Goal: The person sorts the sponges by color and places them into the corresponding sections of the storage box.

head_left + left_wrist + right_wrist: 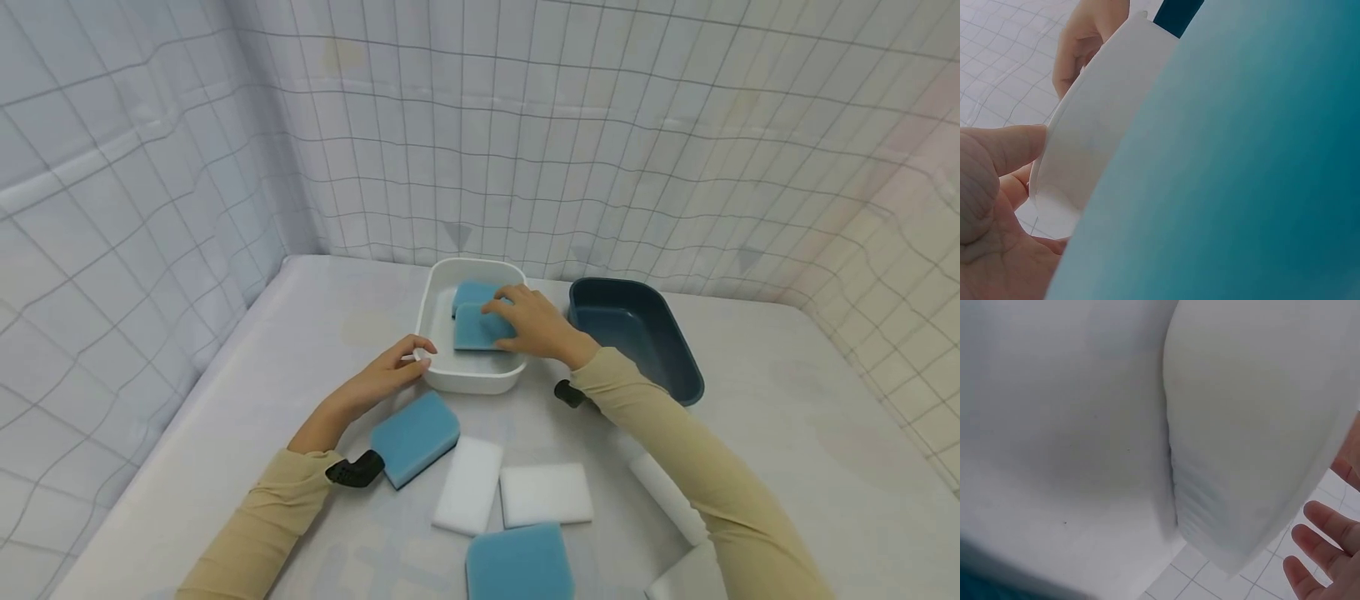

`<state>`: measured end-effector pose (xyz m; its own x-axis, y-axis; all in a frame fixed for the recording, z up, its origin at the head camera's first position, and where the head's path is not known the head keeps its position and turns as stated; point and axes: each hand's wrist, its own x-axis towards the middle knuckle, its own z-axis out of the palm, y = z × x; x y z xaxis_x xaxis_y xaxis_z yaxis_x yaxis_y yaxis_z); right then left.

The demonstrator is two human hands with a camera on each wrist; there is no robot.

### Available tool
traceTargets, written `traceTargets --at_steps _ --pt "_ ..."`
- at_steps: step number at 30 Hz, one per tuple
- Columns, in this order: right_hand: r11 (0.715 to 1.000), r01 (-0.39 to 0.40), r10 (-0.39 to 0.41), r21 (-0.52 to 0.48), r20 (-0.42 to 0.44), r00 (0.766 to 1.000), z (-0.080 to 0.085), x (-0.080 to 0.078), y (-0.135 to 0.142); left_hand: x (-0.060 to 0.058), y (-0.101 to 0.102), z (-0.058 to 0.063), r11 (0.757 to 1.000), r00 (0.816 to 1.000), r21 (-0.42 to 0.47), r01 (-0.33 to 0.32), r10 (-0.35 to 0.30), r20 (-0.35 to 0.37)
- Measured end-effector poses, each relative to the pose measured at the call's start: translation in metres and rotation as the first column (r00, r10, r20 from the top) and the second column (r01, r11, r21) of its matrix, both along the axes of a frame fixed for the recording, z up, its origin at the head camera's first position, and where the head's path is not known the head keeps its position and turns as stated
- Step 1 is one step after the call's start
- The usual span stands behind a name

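Thumb and fingers of my left hand (390, 371) hold the near left rim of a white plastic bin (471, 382). In the left wrist view the thumb tip presses that rim (1054, 115). My right hand (536, 321) reaches over the bin's right side, its fingers spread above a blue sponge (474, 329) that overlaps another blue sponge (476, 292) inside. In the right wrist view the right fingertips (1319, 540) are parted, with nothing between them. A third blue sponge (416, 437) with a dark underside lies below the left wrist and fills much of the left wrist view.
A dark blue bin (660, 358) stands right of the white one, partly behind the right forearm. Nearer on the white table (795, 433) lie several white sponges (546, 494) and a blue sponge (520, 562). Gridded white cloth (480, 142) hangs around the table.
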<state>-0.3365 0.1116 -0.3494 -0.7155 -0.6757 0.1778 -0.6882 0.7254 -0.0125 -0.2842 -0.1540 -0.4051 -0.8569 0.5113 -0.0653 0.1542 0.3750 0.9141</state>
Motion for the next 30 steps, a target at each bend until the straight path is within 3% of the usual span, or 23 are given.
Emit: traceTargets --at_steps 10,15,19,25,30 --pt "0.998 -0.062 0.061 -0.022 -0.055 0.997 0.008 0.004 0.001 -0.002 0.000 0.000 1.000 1.000 -0.004 0.003 -0.003 -0.016" --pt "0.988 -0.132 0.127 -0.079 -0.058 0.990 0.008 0.009 -0.001 -0.001 0.000 0.000 1.000 1.000 -0.003 -0.001 0.001 -0.011" --pt "0.969 -0.201 0.195 -0.147 -0.049 0.979 0.008 0.013 -0.002 -0.001 0.000 0.000 1.000 1.000 0.001 0.001 -0.001 -0.004" --pt "0.916 -0.325 0.326 -0.234 -0.036 0.945 0.008 0.020 -0.006 -0.001 0.000 -0.001 1.000 1.000 0.012 0.009 -0.009 0.007" --pt "0.903 -0.356 0.361 -0.242 -0.026 0.932 0.005 0.025 -0.008 -0.001 0.000 -0.001 1.000 1.000 0.012 0.013 -0.013 0.003"
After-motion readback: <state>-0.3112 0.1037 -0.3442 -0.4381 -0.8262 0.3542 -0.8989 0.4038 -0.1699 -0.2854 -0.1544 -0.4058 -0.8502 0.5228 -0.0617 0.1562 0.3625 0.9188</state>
